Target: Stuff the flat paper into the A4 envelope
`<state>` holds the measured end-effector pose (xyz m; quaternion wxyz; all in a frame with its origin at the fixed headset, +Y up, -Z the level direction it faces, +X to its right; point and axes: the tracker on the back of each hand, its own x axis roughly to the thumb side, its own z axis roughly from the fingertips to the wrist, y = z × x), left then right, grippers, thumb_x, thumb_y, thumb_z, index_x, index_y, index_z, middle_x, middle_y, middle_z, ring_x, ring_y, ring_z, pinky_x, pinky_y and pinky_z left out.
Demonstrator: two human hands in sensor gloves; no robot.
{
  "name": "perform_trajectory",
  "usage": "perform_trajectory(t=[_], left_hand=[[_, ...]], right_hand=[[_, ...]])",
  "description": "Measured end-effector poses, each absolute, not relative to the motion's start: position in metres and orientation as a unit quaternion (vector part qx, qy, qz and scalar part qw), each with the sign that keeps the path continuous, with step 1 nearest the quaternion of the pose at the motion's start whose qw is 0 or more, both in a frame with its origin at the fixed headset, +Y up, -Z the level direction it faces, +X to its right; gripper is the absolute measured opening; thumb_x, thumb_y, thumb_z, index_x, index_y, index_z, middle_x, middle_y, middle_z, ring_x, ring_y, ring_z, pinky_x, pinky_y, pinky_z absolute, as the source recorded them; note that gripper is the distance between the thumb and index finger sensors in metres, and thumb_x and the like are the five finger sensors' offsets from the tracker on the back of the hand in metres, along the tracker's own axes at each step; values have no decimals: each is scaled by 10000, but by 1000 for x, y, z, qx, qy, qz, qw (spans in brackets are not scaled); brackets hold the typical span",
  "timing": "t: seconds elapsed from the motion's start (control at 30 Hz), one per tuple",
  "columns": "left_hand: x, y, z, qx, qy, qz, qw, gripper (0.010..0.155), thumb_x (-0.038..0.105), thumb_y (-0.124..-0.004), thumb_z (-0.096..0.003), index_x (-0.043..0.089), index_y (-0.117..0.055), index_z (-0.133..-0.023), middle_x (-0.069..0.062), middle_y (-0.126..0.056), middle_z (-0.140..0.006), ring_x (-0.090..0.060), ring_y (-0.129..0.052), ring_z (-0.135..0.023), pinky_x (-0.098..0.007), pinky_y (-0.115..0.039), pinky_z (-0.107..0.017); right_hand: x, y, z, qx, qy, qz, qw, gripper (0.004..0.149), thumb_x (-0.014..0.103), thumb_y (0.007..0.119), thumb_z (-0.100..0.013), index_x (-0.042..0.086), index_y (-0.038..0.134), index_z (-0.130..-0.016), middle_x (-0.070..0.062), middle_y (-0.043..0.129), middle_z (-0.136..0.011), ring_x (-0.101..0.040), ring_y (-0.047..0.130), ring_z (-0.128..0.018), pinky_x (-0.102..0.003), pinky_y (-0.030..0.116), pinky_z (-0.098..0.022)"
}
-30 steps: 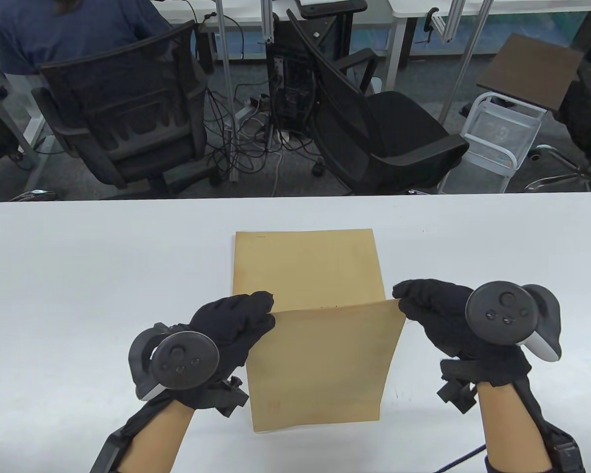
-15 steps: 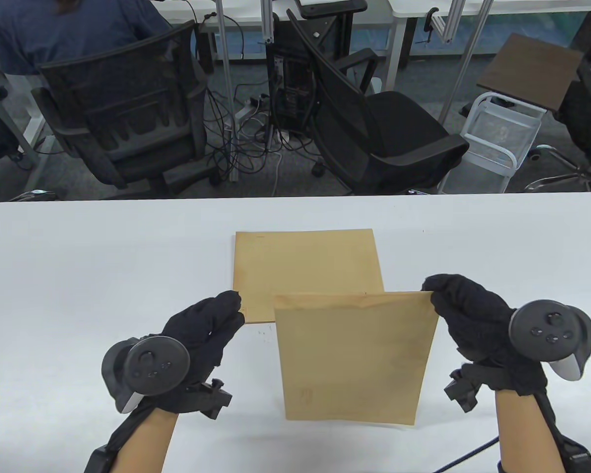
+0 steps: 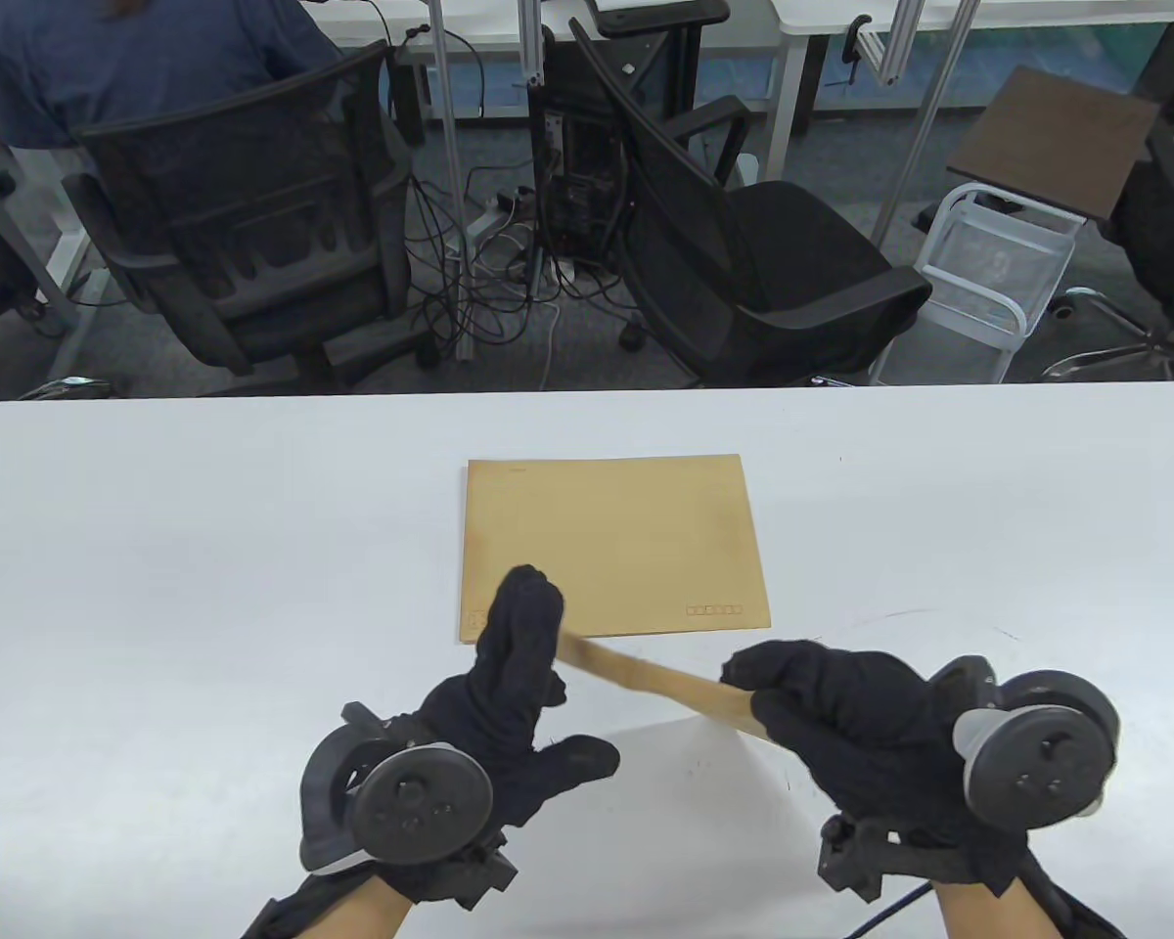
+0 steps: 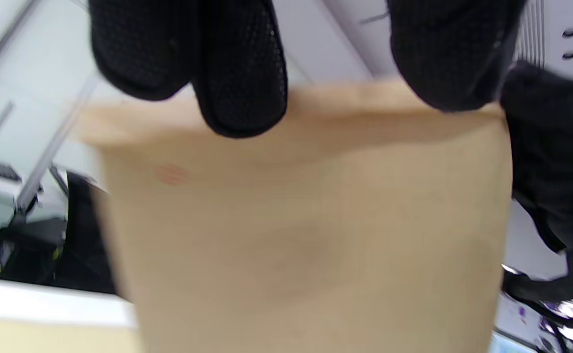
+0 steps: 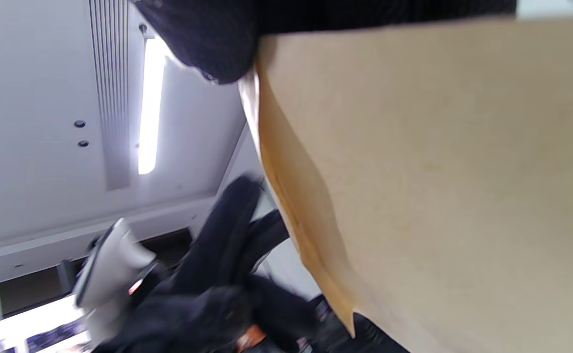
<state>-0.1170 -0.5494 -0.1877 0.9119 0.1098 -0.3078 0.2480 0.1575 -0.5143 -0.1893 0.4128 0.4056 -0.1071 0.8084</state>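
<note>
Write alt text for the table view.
Two gloved hands hold a brown envelope edge-on above a white table: left hand at one end, right hand pinching the other. A second brown envelope lies flat behind.

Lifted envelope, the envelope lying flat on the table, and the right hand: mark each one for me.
lifted envelope [image 3: 665, 677]: table view, on its upper edge between the hands.
flat envelope [image 3: 611, 543]: table view, middle of its face.
right hand [image 3: 856, 709]: table view, back of the glove.

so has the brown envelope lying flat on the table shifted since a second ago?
No. The flat brown envelope sits at the same spot relative to the white table's far edge. Only the lifted brown envelope, held by both hands, moved.
</note>
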Motion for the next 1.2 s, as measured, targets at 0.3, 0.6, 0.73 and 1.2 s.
perform_trajectory(t=[0.3, 0.6, 0.73, 1.2], left_hand=[[-112, -564, -194, 18, -286, 240, 928, 642, 586, -869, -336, 162, -870, -817, -182, -900, -860, -373, -990, -648, -520, -806, -501], [-128, -570, -189, 26, -319, 277, 906, 351, 461, -881, -390, 185, -935, -599, -104, -978, -700, -345, -1017, -561, -516, -828, -492], [-147, -569, -188, 91, -308, 306, 896, 331, 440, -887, -387, 187, -932, -596, -83, -976, -707, -331, -1018, -584, -508, -832, -512], [-171, -582, -201, 151, -309, 328, 880, 314, 432, -867, -406, 212, -905, -627, -28, -942, -772, -286, -994, -682, -491, -814, -594]], right_hand=[[126, -540, -215, 429, 39, 758, 489, 407, 246, 719, -574, -7, 754, -890, -272, 909, -715, -394, 1014, -484, -570, 736, -479], [131, -555, -223, 456, 91, 735, 494, 680, 350, 782, -562, -49, 602, -1083, -338, 818, -893, -463, 986, -551, -628, 696, -503], [147, -567, -224, 456, 134, 761, 441, 854, 374, 862, -515, -26, 485, -1168, -406, 682, -1025, -597, 884, -715, -728, 595, -548], [146, -587, -224, 411, 74, 854, 312, 499, 140, 749, -554, 28, 725, -1039, -330, 846, -895, -544, 921, -680, -680, 647, -524]])
